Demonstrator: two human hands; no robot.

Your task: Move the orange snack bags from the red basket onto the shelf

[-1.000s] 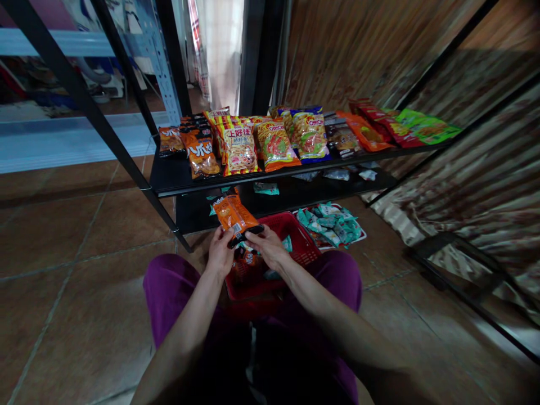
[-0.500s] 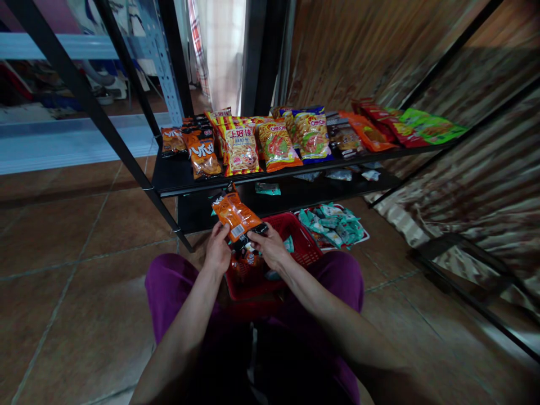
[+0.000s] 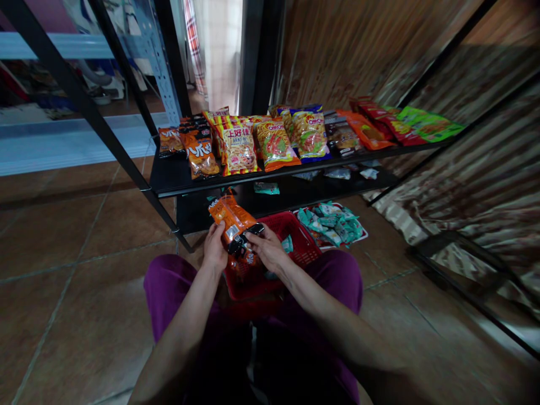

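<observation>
My left hand (image 3: pixel 215 248) and my right hand (image 3: pixel 267 251) both grip an orange snack packet (image 3: pixel 230 220) by its lower, black end, holding it up over a red basket (image 3: pixel 301 242) that sits between my knees. The packet tilts up and to the left, toward the front of the black shelf (image 3: pixel 179 181). More orange packets lie in the basket under my hands. Fingers of both hands are closed on the packet.
The black shelf carries a row of snack bags (image 3: pixel 270 140): orange, yellow, blue, red and green. A lower shelf holds a few small packets (image 3: pixel 266 188). Teal packets (image 3: pixel 331 223) lie on a tray right of the basket. A black slanted frame post (image 3: pixel 109 138) rises at left.
The packet stayed in both hands, rising slightly toward the shelf edge and then turning a little, so that its black end now sits under my right fingers.
</observation>
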